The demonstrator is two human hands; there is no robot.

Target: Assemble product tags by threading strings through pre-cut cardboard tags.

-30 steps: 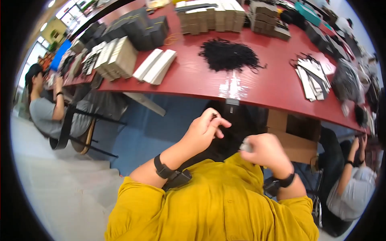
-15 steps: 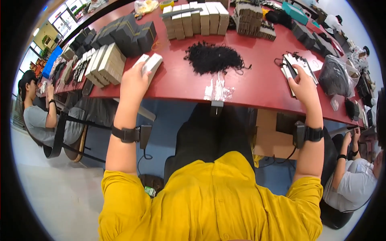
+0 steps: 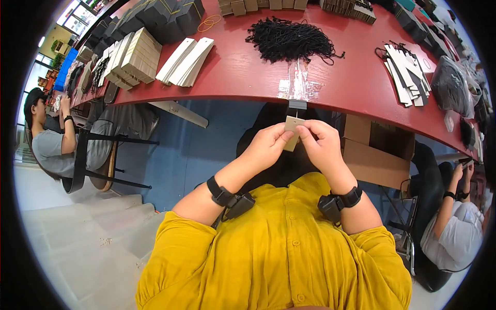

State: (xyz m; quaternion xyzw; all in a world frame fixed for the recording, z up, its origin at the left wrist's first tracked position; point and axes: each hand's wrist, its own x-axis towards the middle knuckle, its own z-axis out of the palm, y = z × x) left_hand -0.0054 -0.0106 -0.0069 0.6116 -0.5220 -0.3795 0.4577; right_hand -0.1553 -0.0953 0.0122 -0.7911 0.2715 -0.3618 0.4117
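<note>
A beige card tag (image 3: 292,125) with a small hole near its top stands between my two hands at the table's front edge. My left hand (image 3: 270,144) pinches its left side between thumb and fingers. My right hand (image 3: 321,143) closes on its right side, the thumb near the hole. Just above the tag, a small dark block with a thin metal pin (image 3: 297,105) is fixed to the table edge under clear tape (image 3: 298,80). Beyond the tape lies a heap of black string loops (image 3: 289,41). Whether a loop is on the tag is too small to tell.
Two fanned stacks of white tags (image 3: 187,63) lie left on the red table (image 3: 232,77). Strung tags (image 3: 405,75) and a plastic bag of dark material (image 3: 449,85) are at right. Bundled card stacks (image 3: 139,57) stand farther left. A person sits at each side; a cardboard box (image 3: 374,163) is underneath.
Both hands have come off the table tags and met in front of me, now with a card tag between them. The white stacks lie released at left. My view has shifted.
</note>
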